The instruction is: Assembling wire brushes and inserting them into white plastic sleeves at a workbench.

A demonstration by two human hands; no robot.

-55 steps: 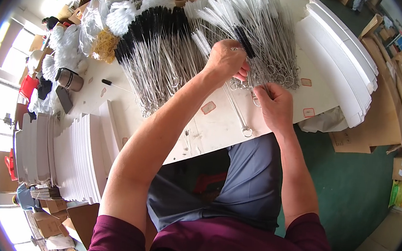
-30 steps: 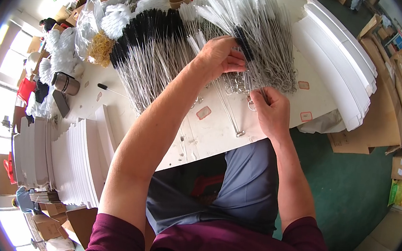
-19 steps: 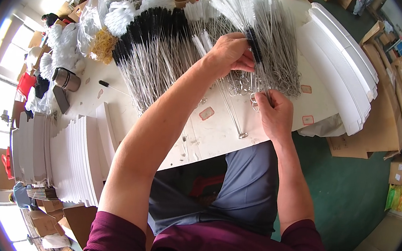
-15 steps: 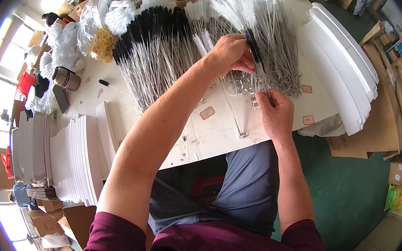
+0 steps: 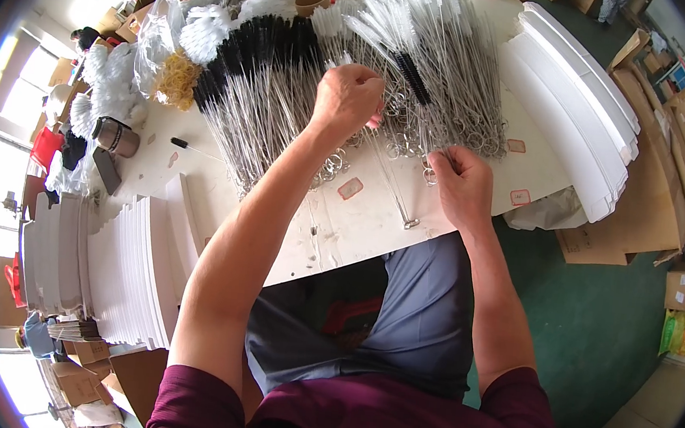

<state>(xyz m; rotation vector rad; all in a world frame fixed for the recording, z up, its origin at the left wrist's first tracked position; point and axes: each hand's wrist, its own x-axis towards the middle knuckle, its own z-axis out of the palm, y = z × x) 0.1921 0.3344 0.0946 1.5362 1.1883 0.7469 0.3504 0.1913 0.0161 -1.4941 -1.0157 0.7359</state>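
Note:
My right hand pinches the thin wire handles of a few tube brushes near their looped ends. A black-bristled tube brush slants up from there, alongside white-bristled brushes. My left hand is over the middle of the brush pile, its fingers curled inward; whatever they hold is hidden. Left of it lies a thick row of black tube brushes with bare wire stems toward me. A large heap of white tube brushes lies behind my right hand, its ring ends facing me.
Stacked white cartons stand at the table's left, and long white box pieces at its right. A thermos, a phone-like dark slab, a single black brush and yellow bands are on the left side. A metal rod piece lies near the front edge.
My left hand has moved left, away from the black brush beside it, to the middle of the pile. My right hand stays nearly in place, still gripping the wire ends.

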